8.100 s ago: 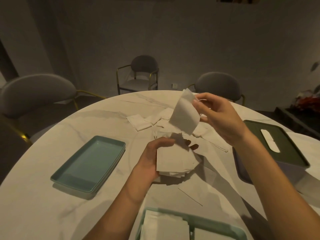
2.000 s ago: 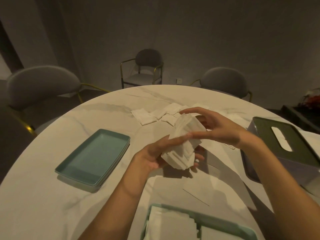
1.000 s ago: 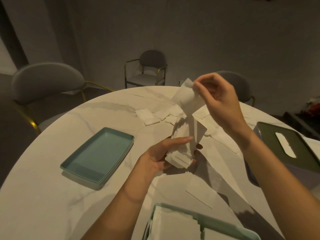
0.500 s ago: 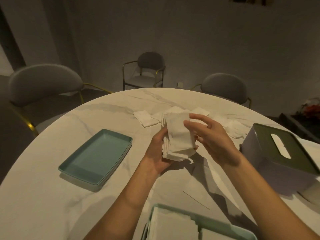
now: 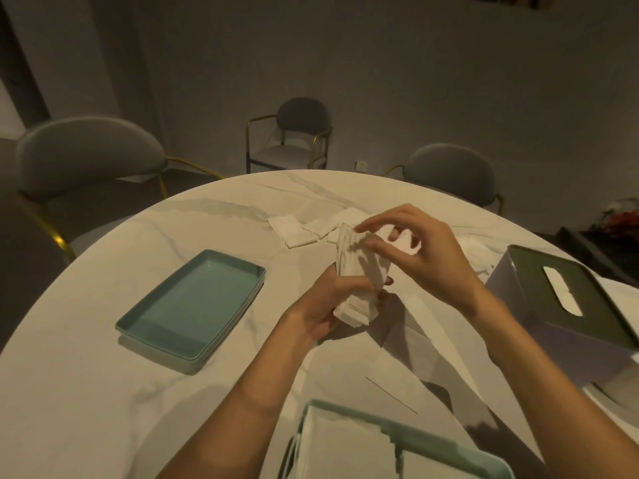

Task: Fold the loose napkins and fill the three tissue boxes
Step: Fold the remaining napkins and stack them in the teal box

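So there's a big round marble table (image 5: pixel 103 392) taking up most of the room, dim lighting, a few grey chairs (image 5: pixel 83 157) around it. On the right sits a tissue box (image 5: pixel 539 305) with its dark lid (image 5: pixel 587 299) on and a white slot in the top. Right at the near edge is an open box (image 5: pixel 397 430) that already has some folded paper in it, and off to the left there's a shallow teal tray (image 5: pixel 193 305) with nothing in it. The loose napkins (image 5: pixel 297 231) lie scattered toward the far side, past the hands. Looks to me like we're mid-stacking: gathering folded ones into a bundle before they go in a box. Left hand (image 5: pixel 321 305) is wrapped around the lower end of a stack of folded napkins (image 5: pixel 359 285), held up off the table and standing roughly on end. Right hand (image 5: pixel 422 257) is over the top of it, fingers half curled, fingertips (image 5: pixel 371 242) touching the top edge like it's squaring the pile up; I can't tell if it's actually pinching a sheet. Next bit probably needs the bundle kept tight and square so it drops into a box without fanning out.
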Available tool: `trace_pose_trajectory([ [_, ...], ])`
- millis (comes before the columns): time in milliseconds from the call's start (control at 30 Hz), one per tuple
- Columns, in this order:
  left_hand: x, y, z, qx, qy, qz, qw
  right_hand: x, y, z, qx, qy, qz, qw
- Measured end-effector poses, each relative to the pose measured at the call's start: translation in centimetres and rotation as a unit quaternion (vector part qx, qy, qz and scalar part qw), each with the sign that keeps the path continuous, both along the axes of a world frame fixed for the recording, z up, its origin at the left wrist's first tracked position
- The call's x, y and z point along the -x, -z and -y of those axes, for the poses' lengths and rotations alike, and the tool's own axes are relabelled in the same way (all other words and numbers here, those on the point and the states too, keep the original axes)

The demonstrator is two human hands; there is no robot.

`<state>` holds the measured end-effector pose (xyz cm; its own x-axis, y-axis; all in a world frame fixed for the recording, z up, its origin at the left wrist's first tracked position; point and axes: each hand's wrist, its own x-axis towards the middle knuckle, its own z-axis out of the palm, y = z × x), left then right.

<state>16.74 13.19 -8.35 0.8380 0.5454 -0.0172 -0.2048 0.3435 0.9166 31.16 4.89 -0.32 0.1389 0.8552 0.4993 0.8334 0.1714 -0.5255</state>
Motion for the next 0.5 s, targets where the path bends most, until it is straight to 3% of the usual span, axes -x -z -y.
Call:
trace_pose_trajectory([
  [133,-0.1,-0.1,0.1,-0.039,0.013,-0.022,0.999,1.1,-1.6,-0.9,0.104,-0.053,0.101,0.988],
  [367,0.3,-0.4,0.4,-0.034,0.039,-0.029,0.998,1.2,-2.2,-1.8,0.126,-0.007,0.187,0.974],
  [433,0.5,-0.7,0.5,-0.033,0.051,-0.038,0.997,0.8,-2.1,-2.0,0.115,0.001,0.181,0.977],
  [500,0.7,-0.8,0.4,-0.041,0.066,-0.038,0.996,-0.2,-2.2,-2.0,0.12,-0.017,0.105,0.987],
])
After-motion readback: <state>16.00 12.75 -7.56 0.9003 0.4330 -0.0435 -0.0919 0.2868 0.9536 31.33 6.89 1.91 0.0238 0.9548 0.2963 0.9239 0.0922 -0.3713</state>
